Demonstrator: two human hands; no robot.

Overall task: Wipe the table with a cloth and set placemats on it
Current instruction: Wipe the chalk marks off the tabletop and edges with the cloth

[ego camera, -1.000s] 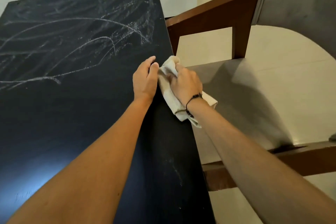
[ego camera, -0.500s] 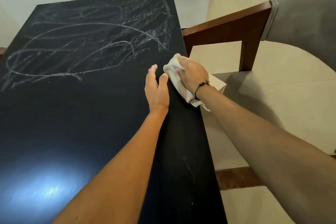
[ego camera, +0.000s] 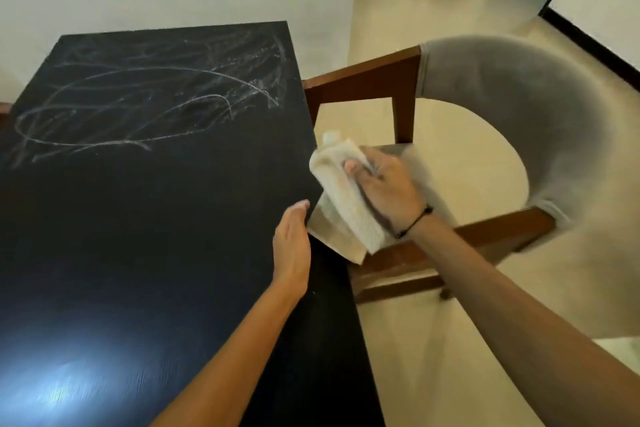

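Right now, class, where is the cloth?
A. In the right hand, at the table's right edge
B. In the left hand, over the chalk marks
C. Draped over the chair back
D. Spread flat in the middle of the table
A: the right hand grips the cloth at the right edge of the table, while the left hand rests flat on the tabletop.

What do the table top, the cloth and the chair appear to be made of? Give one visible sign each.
Table top: probably black painted or laminated wood; faint grain, glossy glare.
Cloth: soft whitish woven fabric, likely cotton; it folds and drapes.
Chair: brown polished wooden frame; grey matte upholstered backrest.
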